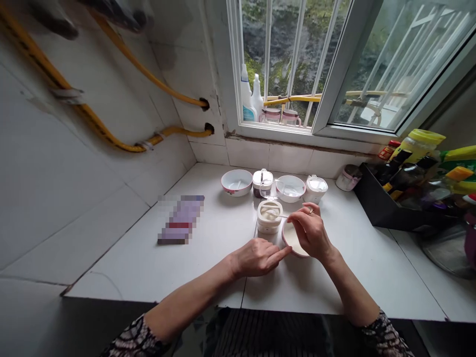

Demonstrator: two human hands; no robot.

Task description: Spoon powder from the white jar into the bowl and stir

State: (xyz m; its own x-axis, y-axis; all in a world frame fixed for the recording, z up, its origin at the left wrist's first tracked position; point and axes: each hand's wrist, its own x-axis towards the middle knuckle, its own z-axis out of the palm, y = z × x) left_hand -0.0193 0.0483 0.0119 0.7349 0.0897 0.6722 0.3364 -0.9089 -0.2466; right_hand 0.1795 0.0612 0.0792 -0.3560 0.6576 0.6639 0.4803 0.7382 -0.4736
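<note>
Between the fingers of my right hand is the handle of a small white spoon, whose far end dips into an open square jar of pale contents. Below that hand sits a bowl with a pinkish rim and a cream-coloured filling, partly hidden by the hand. My left hand has most fingers curled, and its extended index finger touches the bowl's near left edge. Nothing shows in the left hand.
Behind stand a white bowl, a dark-filled jar, a second bowl and a lidded jar. A black box of bottles is at right. A blurred purple item lies left.
</note>
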